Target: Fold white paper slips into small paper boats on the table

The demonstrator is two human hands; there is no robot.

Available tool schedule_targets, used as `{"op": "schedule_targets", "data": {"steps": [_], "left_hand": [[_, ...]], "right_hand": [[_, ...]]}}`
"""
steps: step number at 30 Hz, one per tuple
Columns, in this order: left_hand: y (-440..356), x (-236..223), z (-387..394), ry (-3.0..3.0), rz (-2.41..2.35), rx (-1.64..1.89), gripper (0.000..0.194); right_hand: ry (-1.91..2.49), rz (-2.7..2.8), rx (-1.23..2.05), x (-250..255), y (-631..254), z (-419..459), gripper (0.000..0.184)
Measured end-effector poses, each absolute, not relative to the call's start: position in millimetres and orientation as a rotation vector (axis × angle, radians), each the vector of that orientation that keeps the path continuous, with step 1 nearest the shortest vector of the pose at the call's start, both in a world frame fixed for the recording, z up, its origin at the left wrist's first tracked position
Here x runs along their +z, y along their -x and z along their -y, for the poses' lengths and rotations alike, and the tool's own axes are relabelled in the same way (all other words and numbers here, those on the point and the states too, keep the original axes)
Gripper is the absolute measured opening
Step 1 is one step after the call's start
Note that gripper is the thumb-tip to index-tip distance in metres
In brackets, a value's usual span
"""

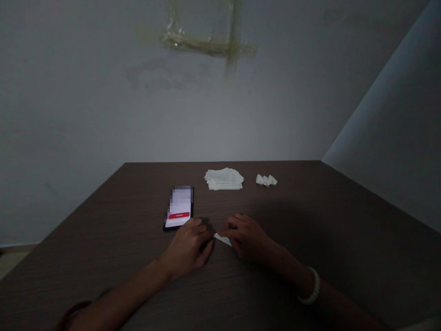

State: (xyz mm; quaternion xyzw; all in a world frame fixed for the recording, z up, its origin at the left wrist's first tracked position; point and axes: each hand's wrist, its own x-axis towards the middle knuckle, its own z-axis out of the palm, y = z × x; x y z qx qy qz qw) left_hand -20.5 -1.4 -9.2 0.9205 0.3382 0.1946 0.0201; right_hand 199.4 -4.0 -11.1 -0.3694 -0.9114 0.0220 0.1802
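Folded paper slip [222,239] lies on the dark wood-grain counter [113,220] between both hands. Right hand [246,239] has its grip closed over the slip's right end; left hand [188,248] is curled, fingertips at the left tip, contact unclear.

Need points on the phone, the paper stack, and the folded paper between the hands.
Smartphone [179,207], head view, on its lit screen.
Stack of paper slips [223,179], head view, on the top slip.
Folded white paper [222,239], head view, on its exposed middle.
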Motion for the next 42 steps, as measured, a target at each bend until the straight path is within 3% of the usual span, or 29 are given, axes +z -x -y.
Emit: {"op": "schedule_targets", "data": {"steps": [42], "left_hand": [[19.4, -5.9, 2.0, -2.970, -0.968, 0.500, 0.023]], "right_hand": [[1.022, 2.690, 0.063, -3.3, -199.4, 3.2, 0.030]]}}
